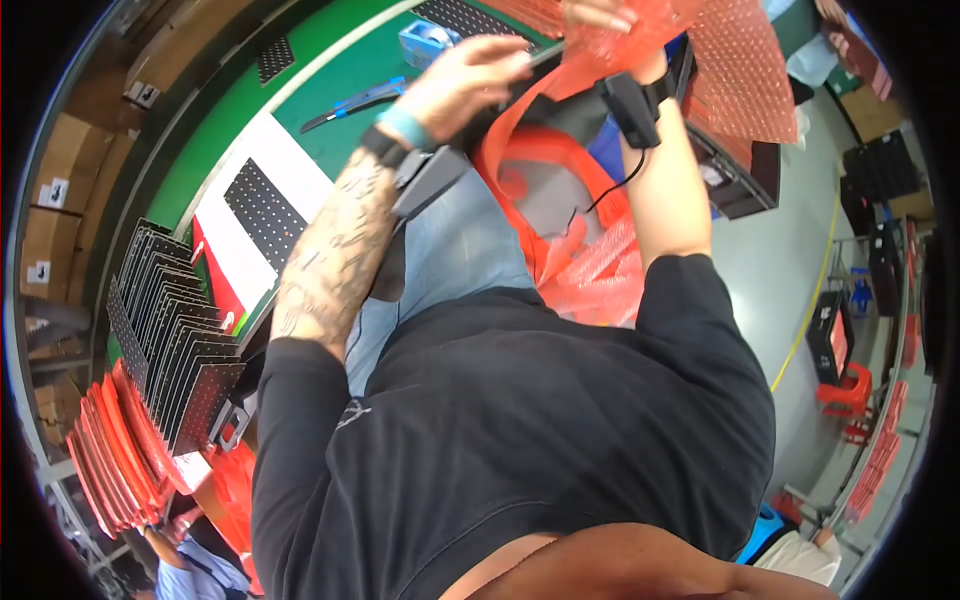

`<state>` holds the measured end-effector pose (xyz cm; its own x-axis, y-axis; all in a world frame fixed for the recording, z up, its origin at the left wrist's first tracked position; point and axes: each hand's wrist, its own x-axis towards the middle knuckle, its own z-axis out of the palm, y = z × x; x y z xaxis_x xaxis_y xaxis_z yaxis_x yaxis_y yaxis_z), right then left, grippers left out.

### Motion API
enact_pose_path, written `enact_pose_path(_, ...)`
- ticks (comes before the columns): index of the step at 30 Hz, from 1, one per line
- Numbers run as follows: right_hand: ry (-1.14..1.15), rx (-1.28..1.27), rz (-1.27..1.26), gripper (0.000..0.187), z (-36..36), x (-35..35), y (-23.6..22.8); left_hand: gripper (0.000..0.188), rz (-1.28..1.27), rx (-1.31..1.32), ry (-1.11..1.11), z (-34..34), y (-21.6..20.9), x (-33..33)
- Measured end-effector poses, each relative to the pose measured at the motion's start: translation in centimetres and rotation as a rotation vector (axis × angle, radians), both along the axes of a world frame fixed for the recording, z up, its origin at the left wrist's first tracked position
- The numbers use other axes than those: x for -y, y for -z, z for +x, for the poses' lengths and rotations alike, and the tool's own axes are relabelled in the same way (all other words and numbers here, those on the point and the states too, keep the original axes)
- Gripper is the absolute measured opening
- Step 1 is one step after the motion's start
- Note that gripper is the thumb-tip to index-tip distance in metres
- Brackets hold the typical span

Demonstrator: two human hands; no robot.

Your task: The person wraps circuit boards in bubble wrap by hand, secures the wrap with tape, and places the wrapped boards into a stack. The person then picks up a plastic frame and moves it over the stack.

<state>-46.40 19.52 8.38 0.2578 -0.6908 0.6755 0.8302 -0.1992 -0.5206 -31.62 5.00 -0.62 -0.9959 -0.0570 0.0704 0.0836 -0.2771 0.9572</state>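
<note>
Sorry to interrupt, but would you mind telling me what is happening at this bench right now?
A person in a black shirt is handling a red bubble-wrap bag with both hands. The left hand grips a dark flat panel at the bag's mouth, and the right hand holds the bag's upper edge. A blue-handled utility knife lies on the green table, and a row of black perforated panels stands on edge to the left.
</note>
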Motion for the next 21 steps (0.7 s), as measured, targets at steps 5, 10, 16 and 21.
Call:
enact_pose_path(5, 0.252, 0.19, 0.304, 0.041, 3.0, 2.8, 1.1, 0.051, -0.254, -0.028, 0.029, 0.0, 1.7, -2.7)
enact_pose_path(10, 1.075, 0.084, 0.739, 0.029, -1.3, 1.1, 8.3, 0.038, -0.651, -0.161, -0.629, 1.8, 1.6, 0.9)
enact_pose_path(16, 2.11, -1.078, 0.072, 0.052, 14.8, -1.3, 5.6, 0.053, -1.432, -0.172, -0.887, 3.5, 0.4, -2.4)
enact_pose_path(21, 1.899, -1.13, 0.512, 0.053, 7.6, 4.3, 7.9, 0.06, -1.54, -0.205, -0.636, 5.1, 5.1, -4.3)
